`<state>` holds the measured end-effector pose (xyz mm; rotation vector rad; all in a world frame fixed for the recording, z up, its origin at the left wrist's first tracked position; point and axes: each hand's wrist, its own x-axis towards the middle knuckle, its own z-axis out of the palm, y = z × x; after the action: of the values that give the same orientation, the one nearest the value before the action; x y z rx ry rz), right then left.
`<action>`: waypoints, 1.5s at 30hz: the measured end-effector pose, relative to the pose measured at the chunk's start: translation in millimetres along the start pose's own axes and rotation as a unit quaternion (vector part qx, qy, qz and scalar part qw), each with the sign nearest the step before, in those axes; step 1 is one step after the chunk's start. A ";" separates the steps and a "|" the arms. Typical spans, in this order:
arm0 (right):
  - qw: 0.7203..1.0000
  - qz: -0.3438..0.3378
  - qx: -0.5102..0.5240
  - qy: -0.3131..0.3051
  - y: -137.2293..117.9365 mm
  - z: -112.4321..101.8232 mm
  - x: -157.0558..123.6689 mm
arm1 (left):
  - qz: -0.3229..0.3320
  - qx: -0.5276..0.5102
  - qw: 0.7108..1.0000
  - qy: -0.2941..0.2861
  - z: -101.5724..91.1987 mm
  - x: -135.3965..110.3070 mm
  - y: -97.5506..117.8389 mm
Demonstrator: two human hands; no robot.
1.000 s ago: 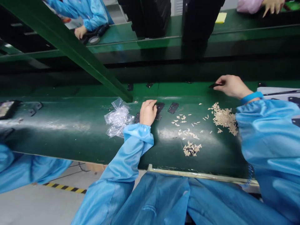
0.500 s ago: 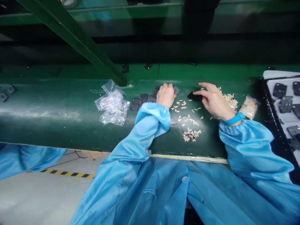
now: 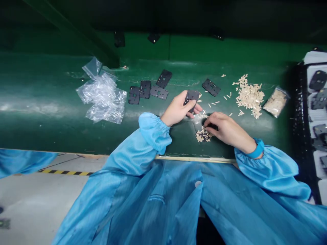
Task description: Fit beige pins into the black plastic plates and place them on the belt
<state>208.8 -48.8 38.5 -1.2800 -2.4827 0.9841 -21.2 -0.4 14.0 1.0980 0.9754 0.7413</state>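
Note:
My left hand (image 3: 178, 108) is closed round a flat black plastic plate (image 3: 192, 96) with small cut-outs, its thumb lying over the plate's face. My right hand (image 3: 224, 128) is to the right of it, fingertips pinched at a small pile of pale and dark pieces (image 3: 202, 135) near the table's front edge. Whatever is between those fingertips is too small or hidden to make out. Left of my left hand lie several similar black plates (image 3: 145, 89). Another black plate (image 3: 211, 87) rests on the green table beyond my right hand.
Clear plastic bags (image 3: 104, 97) are heaped on the left. To the right are a larger heap of small pale strips (image 3: 250, 97) and a filled clear bag (image 3: 276, 102). A black-edged tray (image 3: 304, 112) holds dark parts at far right. A blue sleeve (image 3: 25, 161) shows at far left.
My left hand has come away from the group of plates with one plate in it. My right hand has let go of a black plate and moved nearer to the small pile.

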 end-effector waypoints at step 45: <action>0.997 -0.007 0.074 -0.012 9.4 -11.2 13.6 | 0.118 0.408 0.878 0.218 -1.1 -8.9 -2.3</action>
<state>211.5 -29.0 39.4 -1.2098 -2.3815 1.1632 -25.7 -8.4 14.0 1.8560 1.6419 0.8094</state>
